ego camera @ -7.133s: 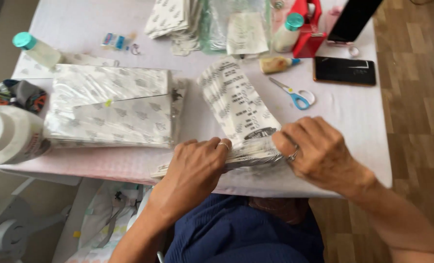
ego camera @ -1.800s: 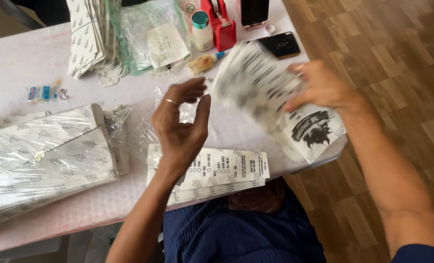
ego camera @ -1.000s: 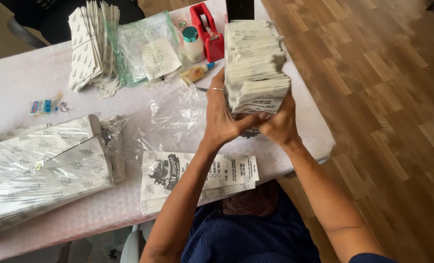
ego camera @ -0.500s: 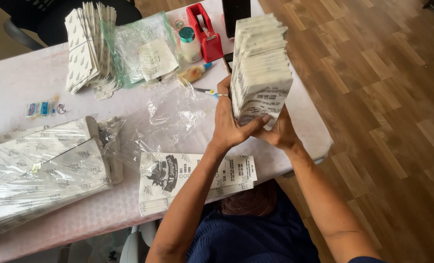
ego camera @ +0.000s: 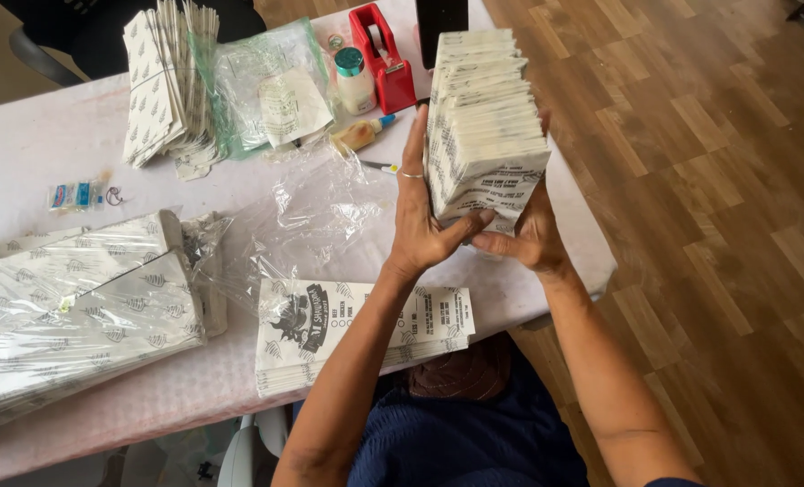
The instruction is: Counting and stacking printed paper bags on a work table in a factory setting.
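Resting upright between both hands [ego camera: 474,236]: bag stack [ego camera: 485,126]

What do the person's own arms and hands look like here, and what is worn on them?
Both forearms are bare, with no sleeves reaching the wrists. The left hand wears a thin ring on one finger. The right hand shows no ring, watch or glove on the part in view. A dark blue garment covers the body below, and a bit of dark blue sleeve shows at the right upper arm.

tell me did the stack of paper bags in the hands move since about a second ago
No. The stack of paper bags, gripped by the left hand and right hand, stays beside the red tape dispenser.
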